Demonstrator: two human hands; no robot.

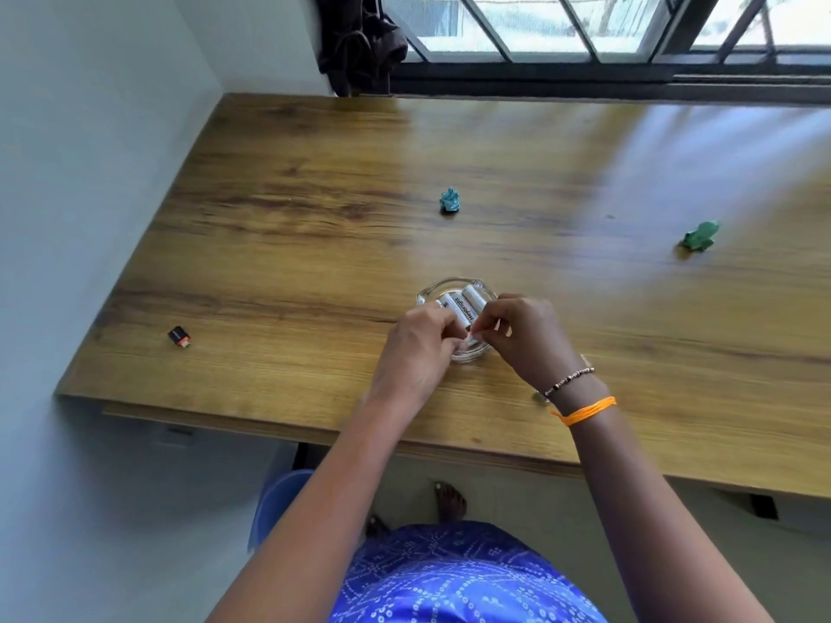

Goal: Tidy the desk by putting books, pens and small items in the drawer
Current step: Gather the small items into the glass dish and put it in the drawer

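Observation:
A clear glass dish (431, 292) sits on the wooden desk (314, 245) near the front edge, with several white batteries (463, 303) lying in it. My left hand (420, 348) and my right hand (524, 332) meet over the dish's near side, fingers curled. Both pinch at the near ends of the batteries; exactly which one each hand holds is hidden by the fingers. A small blue figurine (450, 201) stands further back at the centre. A green figurine (699, 236) sits at the right. A small black and red item (179, 337) lies at the left.
A grey wall borders the desk on the left. A barred window (584, 33) and a dark curtain (359, 42) run along the back. Below the front edge are a blue chair (279, 501) and a drawer front (180, 436).

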